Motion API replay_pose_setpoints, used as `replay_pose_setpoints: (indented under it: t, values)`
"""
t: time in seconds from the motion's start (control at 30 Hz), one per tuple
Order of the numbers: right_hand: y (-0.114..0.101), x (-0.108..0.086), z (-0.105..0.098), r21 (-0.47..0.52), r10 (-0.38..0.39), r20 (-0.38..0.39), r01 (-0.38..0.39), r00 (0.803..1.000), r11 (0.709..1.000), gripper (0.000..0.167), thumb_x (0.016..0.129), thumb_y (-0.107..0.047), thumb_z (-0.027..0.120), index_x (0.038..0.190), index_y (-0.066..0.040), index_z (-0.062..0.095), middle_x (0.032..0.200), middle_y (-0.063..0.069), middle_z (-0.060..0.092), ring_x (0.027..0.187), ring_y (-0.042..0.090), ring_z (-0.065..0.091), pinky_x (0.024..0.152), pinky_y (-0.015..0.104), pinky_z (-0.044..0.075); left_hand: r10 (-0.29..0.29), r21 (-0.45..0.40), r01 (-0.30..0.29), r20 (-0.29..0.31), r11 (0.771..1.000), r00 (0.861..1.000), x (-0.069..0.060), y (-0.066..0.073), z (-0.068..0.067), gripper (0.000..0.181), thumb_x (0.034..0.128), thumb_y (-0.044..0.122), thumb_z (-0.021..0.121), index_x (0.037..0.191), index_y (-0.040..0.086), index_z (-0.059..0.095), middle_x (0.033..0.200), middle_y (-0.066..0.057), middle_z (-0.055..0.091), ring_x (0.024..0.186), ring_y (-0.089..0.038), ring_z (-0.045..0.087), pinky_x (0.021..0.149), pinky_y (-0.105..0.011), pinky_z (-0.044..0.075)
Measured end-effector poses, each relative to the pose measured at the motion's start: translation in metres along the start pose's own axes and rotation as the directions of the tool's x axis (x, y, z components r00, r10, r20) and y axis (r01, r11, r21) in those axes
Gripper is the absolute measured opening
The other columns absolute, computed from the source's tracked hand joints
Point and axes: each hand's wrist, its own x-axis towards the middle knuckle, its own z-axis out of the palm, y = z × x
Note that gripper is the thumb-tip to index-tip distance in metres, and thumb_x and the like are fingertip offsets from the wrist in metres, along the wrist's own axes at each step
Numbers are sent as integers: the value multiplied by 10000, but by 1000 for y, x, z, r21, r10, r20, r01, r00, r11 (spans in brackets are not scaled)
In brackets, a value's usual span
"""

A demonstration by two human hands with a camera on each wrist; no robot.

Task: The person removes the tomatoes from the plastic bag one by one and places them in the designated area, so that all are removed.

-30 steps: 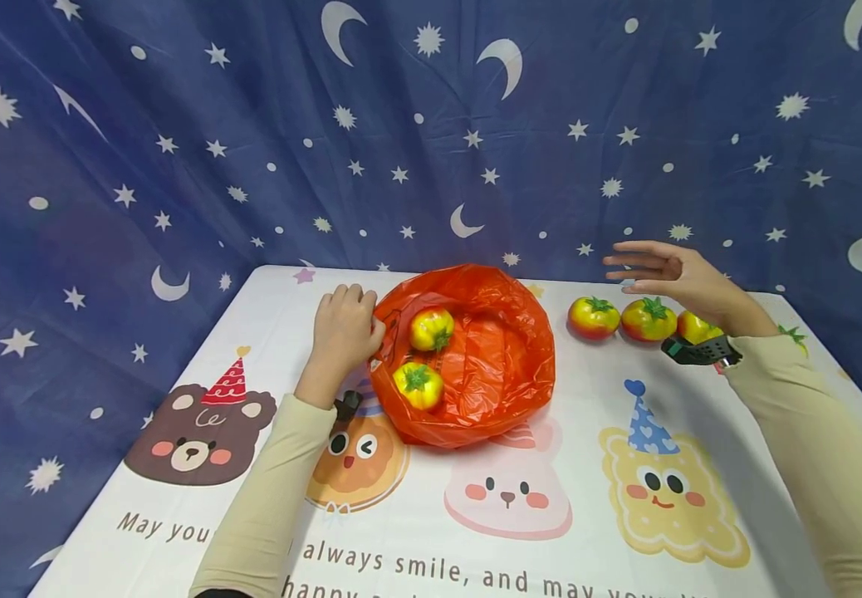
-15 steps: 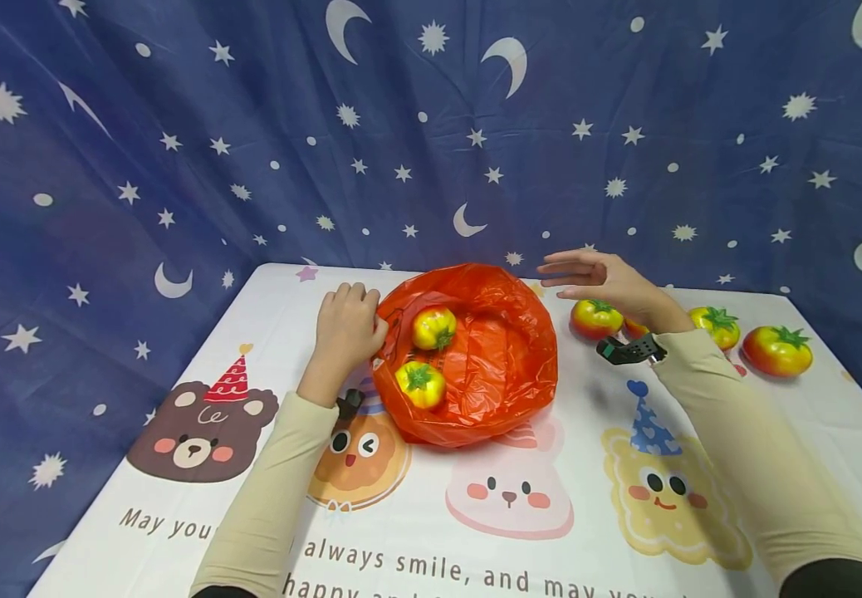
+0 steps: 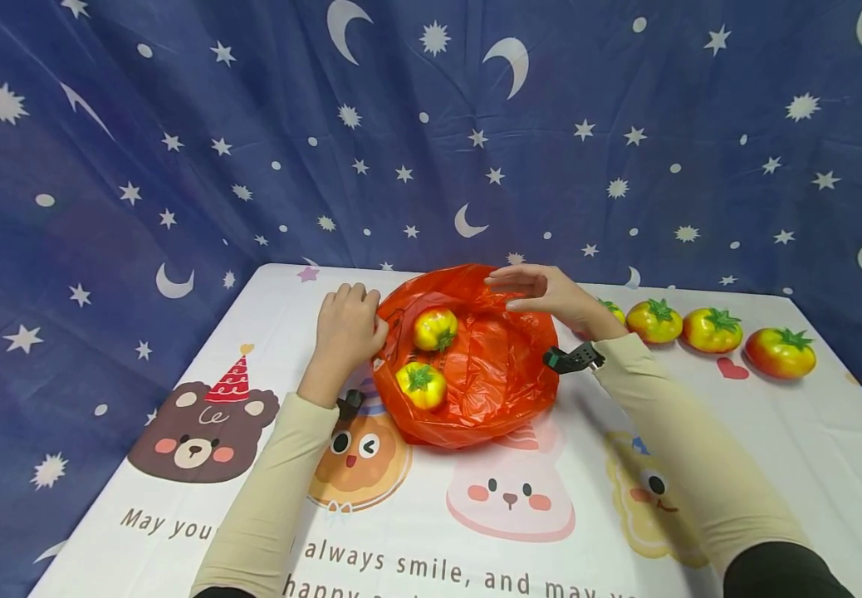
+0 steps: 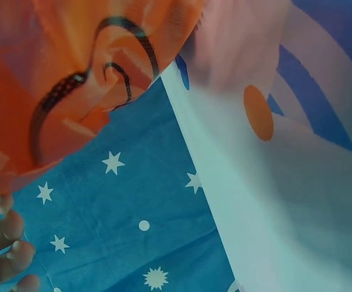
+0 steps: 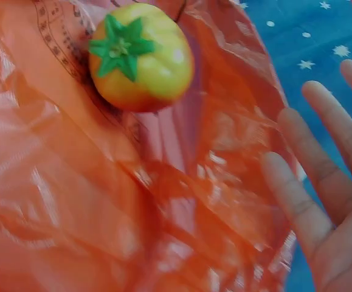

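A red plastic bag (image 3: 487, 365) stands with its mouth wide, and two yellow-red toy tomatoes (image 3: 435, 329) lie inside at its left. My left hand (image 3: 349, 324) is at the bag's left rim, its curled fingers holding the edge. The left wrist view catches its fingertips (image 4: 8, 243) below the bag (image 4: 72, 115). Over the bag's back right part hangs my right hand (image 3: 543, 292), fingers spread and apart, holding nothing. In the right wrist view that hand (image 5: 340, 213) is beside the bag (image 5: 60, 201), with one tomato (image 5: 148, 61) showing at the top.
Several more toy tomatoes (image 3: 711, 330) stand in a row at the back right of the table, the leftmost partly hidden by my right arm. The white tablecloth (image 3: 371, 556) bears cartoon prints. Behind it hangs a blue curtain (image 3: 401, 108) with moons and stars.
My right hand has moved left, from above the tomato row to over the bag, staying empty. The left hand has kept its place at the rim, and both tomatoes in the bag look unmoved.
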Motion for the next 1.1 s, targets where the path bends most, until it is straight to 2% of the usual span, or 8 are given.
replay_pose_setpoints:
  t: [0.2,0.37,0.57,0.7,0.87,1.1]
  values:
    - [9,18,21,-13,-20,-8,19,1000,1000,509,826,-86,677,1299,8,514,1349,245,497,1273,390,453,1025,403,424,-5,4,5,6,1000,1000,0,0,0,128,768,140,554,812,26,591,777,-140,578,761,-311,536,681,-408,443]
    - [19,30,37,-7,-39,0,39,999,999,511,813,-74,690,1276,58,517,1343,249,498,1287,366,448,1044,498,371,-5,4,5,9,1000,1000,0,0,1,120,764,134,559,806,26,590,776,-140,576,756,-313,534,679,-407,441]
    - [31,40,50,-32,-45,26,46,999,998,437,819,-32,671,1239,30,567,1370,167,513,1303,263,463,1073,473,352,2,-1,-2,8,1000,1000,0,1,0,114,765,129,558,796,24,588,766,-142,573,742,-312,530,674,-407,445]
    - [36,43,56,-29,-42,47,44,998,999,416,811,-27,678,1218,-1,597,1415,116,483,1352,230,408,1079,467,345,2,3,-2,17,1000,1000,0,1,1,117,766,134,558,801,27,588,772,-140,574,747,-310,529,681,-406,447]
    - [41,47,61,-47,-41,62,44,997,998,413,804,-39,689,1210,-33,614,1456,63,443,1390,203,344,1085,432,350,0,6,0,16,1000,1000,-1,1,1,121,766,135,558,805,26,591,775,-141,576,747,-308,528,679,-406,445]
    - [45,51,65,-47,-50,70,53,996,997,455,799,-17,684,1244,-37,591,1479,50,412,1385,202,365,1083,419,353,0,-2,0,0,1000,1000,-1,0,2,113,764,133,553,795,29,588,765,-135,570,741,-303,525,670,-405,440]
